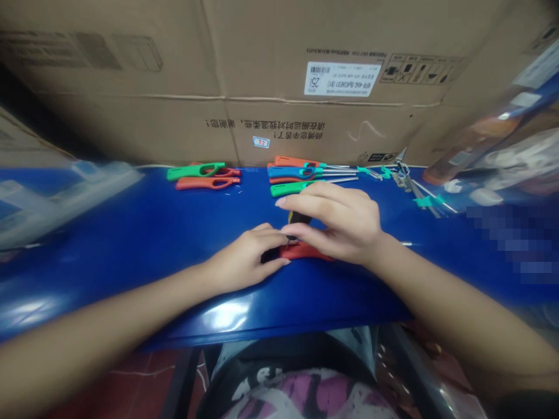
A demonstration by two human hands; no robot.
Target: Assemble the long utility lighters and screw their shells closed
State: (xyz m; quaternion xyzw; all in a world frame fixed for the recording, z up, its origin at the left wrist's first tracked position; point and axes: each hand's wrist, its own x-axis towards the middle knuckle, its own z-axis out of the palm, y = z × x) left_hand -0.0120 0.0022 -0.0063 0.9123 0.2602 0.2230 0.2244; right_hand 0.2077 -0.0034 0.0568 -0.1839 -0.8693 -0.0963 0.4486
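Both my hands meet at the middle of a blue table (144, 233). My left hand (248, 259) is curled with its fingers closed against the left end of a red lighter handle (301, 251) that lies flat on the table. My right hand (338, 221) arches over the same red handle, thumb and fingers pinching it from above, with a small black and yellow part (298, 217) just under the fingers. Most of the red handle is hidden by my right hand.
Long-nosed lighters lie along the back: a green and two red ones (203, 174) at left, an orange, blue, red and green group (305, 174) behind my hands. Metal tubes with teal tips (414, 186) lie at right. Cardboard boxes (262, 75) wall off the back. Clear bags (493, 151) sit far right.
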